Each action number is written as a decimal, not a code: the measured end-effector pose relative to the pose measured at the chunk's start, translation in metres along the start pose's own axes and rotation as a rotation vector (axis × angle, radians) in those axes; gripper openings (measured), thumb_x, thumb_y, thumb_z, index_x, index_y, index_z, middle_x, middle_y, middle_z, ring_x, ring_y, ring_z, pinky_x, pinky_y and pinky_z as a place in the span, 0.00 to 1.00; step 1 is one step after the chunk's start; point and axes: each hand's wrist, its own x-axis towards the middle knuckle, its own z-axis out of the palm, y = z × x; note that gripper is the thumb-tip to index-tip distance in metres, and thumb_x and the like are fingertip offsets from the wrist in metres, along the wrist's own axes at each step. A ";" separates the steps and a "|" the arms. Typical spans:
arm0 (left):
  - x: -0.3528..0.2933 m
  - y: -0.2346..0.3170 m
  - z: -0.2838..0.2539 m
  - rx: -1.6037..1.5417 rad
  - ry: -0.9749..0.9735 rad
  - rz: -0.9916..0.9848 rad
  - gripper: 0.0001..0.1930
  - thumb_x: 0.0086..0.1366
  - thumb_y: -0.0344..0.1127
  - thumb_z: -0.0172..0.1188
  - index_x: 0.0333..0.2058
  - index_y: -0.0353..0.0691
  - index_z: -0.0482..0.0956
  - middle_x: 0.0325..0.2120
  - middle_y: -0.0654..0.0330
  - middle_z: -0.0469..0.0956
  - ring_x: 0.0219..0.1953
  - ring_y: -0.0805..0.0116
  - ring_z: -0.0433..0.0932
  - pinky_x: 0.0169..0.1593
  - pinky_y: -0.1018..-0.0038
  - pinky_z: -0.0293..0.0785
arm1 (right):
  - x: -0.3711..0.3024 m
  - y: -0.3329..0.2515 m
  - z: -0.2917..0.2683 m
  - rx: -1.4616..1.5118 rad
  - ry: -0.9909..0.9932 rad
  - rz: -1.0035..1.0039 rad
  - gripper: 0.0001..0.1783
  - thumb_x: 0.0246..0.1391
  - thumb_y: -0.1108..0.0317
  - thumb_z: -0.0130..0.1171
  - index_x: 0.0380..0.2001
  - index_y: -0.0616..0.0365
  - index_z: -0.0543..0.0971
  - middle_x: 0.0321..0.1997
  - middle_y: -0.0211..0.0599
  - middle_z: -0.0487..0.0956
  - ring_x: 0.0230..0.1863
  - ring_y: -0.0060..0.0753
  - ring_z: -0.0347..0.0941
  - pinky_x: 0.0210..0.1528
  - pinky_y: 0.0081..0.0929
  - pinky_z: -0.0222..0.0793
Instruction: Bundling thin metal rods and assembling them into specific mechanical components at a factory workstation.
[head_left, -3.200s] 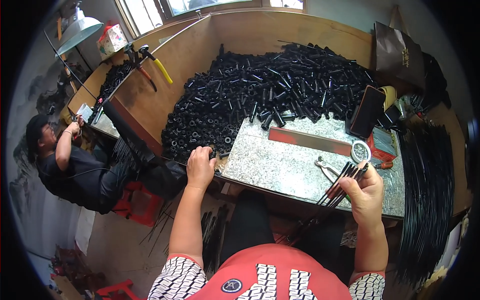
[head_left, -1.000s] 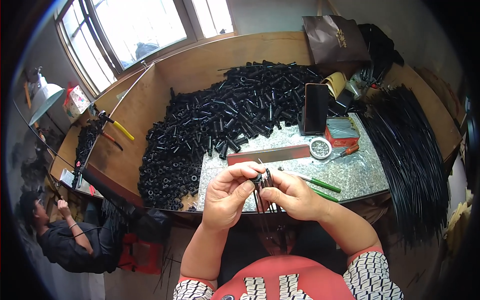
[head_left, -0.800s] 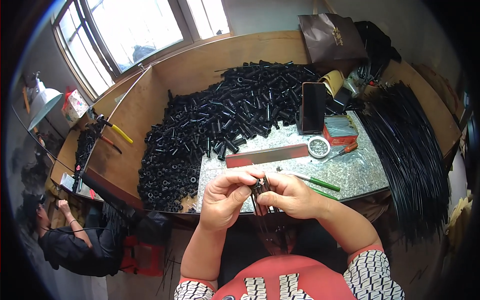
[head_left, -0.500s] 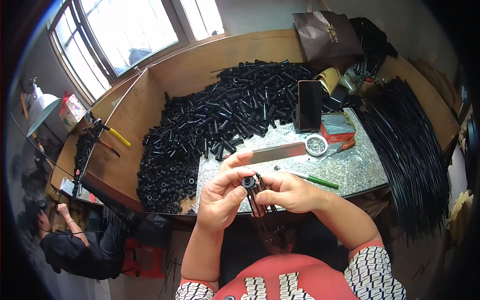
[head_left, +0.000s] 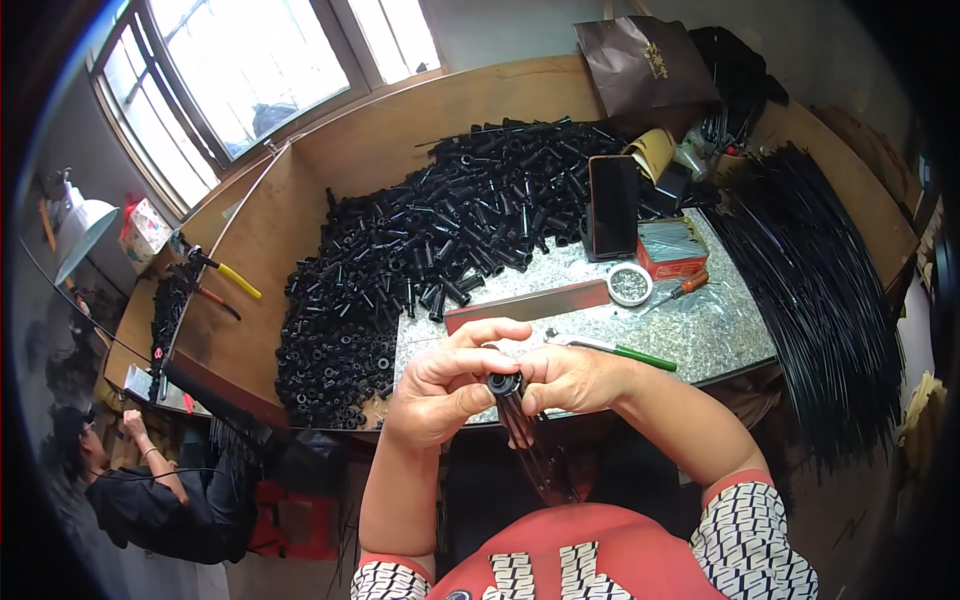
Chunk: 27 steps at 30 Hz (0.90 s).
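Above the front edge of the bench, both hands meet around a black umbrella runner point(head_left: 506, 384), a tube with a ringed end facing up. Thin black ribs point(head_left: 545, 465) hang from it toward my lap. My left hand point(head_left: 435, 392) pinches the ringed end between thumb and fingers, its index finger stretched over the top. From the other side my right hand point(head_left: 582, 378) grips the runner and rib ends, thumb close to the ring. My fingers hide where the ribs join.
A heap of black tubular parts point(head_left: 430, 230) fills the back left. On the speckled board point(head_left: 720, 335) are a flat metal bar point(head_left: 530, 304), a white dish of small parts point(head_left: 629, 285), an orange-handled screwdriver point(head_left: 690, 284), a green-handled tool point(head_left: 640, 356) and a phone point(head_left: 613, 205). Long black rods point(head_left: 810, 300) lie right. Another person point(head_left: 170, 495) sits left.
My right thumb has come up from the ribs to beside the ring, and the fingers of both hands are closer together. The ribs hang more tightly bunched. The view has shifted slightly.
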 end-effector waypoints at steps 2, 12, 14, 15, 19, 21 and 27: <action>0.004 0.007 -0.001 0.060 -0.085 -0.015 0.14 0.59 0.27 0.63 0.45 0.32 0.80 0.55 0.42 0.68 0.56 0.57 0.71 0.58 0.66 0.66 | 0.001 0.003 0.001 0.052 -0.023 0.010 0.14 0.62 0.59 0.54 0.38 0.60 0.75 0.31 0.35 0.79 0.33 0.26 0.76 0.38 0.24 0.71; 0.007 0.002 -0.017 -0.083 -0.239 0.024 0.17 0.56 0.25 0.65 0.46 0.28 0.78 0.48 0.42 0.75 0.48 0.58 0.77 0.51 0.68 0.73 | 0.007 0.004 0.012 0.061 0.005 0.071 0.15 0.59 0.58 0.58 0.35 0.60 0.75 0.29 0.34 0.79 0.30 0.24 0.76 0.36 0.23 0.71; 0.004 0.009 -0.010 -0.108 -0.104 -0.075 0.22 0.57 0.26 0.65 0.51 0.29 0.73 0.47 0.43 0.75 0.46 0.61 0.78 0.50 0.70 0.74 | 0.005 -0.004 0.017 0.014 0.125 0.075 0.13 0.58 0.61 0.61 0.32 0.60 0.76 0.28 0.32 0.78 0.29 0.22 0.74 0.34 0.20 0.69; 0.004 0.012 -0.006 -0.138 0.028 -0.178 0.28 0.57 0.27 0.65 0.56 0.29 0.68 0.47 0.44 0.75 0.45 0.64 0.78 0.48 0.73 0.75 | 0.003 -0.005 0.017 0.014 0.127 0.075 0.13 0.58 0.61 0.61 0.32 0.60 0.76 0.28 0.32 0.78 0.29 0.22 0.74 0.34 0.20 0.69; 0.003 0.022 0.013 -0.013 0.402 -0.229 0.21 0.58 0.23 0.64 0.49 0.28 0.68 0.40 0.54 0.77 0.39 0.73 0.77 0.44 0.79 0.75 | 0.002 -0.014 0.030 -0.344 0.469 -0.132 0.12 0.53 0.63 0.65 0.28 0.62 0.76 0.28 0.32 0.78 0.29 0.19 0.73 0.32 0.21 0.68; -0.002 0.023 0.021 0.105 0.411 -0.174 0.21 0.57 0.21 0.63 0.49 0.28 0.68 0.39 0.54 0.77 0.39 0.73 0.77 0.45 0.79 0.75 | 0.006 -0.014 0.034 -0.645 0.695 -0.213 0.16 0.52 0.63 0.66 0.22 0.62 0.74 0.22 0.35 0.75 0.24 0.21 0.70 0.25 0.24 0.64; -0.011 0.019 0.028 0.625 0.522 -0.106 0.23 0.52 0.17 0.65 0.48 0.30 0.72 0.34 0.59 0.79 0.35 0.78 0.78 0.39 0.82 0.75 | 0.020 0.005 0.038 -1.050 0.713 -0.448 0.14 0.51 0.66 0.64 0.29 0.65 0.72 0.25 0.45 0.71 0.27 0.48 0.70 0.30 0.37 0.66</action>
